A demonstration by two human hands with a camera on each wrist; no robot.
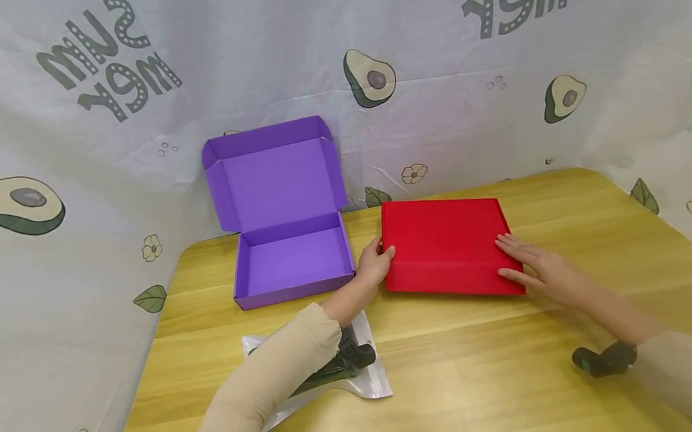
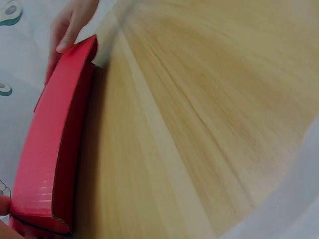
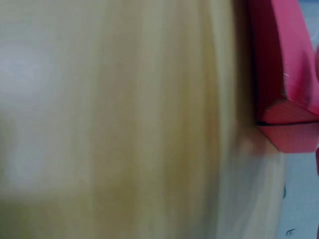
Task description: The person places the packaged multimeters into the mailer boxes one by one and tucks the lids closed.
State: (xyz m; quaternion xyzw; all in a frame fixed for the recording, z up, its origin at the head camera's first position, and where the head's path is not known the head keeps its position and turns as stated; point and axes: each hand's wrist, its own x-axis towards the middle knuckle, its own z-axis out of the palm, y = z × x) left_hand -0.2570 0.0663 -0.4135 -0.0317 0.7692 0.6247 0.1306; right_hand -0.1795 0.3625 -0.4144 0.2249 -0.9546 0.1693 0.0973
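Note:
A red cardboard box [image 1: 447,242] with its lid down lies between the two hands on the table. My left hand [image 1: 375,262] grips its left side, the thumb over the edge and the other fingers partly hidden. On the right side, my right hand [image 1: 543,272] rests with fingers straight along the lid edge and thumb lower, near the front corner. In the left wrist view the front flap of the red box [image 2: 47,144] stands slightly out from the body. The right wrist view catches a red box corner [image 3: 294,99].
An open purple box [image 1: 293,290] stands at the left, its lid raised against the printed curtain [image 1: 437,136]. Under the left forearm lies a clear plastic bag [image 1: 372,375] with a dark object [image 1: 356,356] inside. A small black object [image 1: 600,361] is beside the right forearm on the wooden table [image 1: 453,369].

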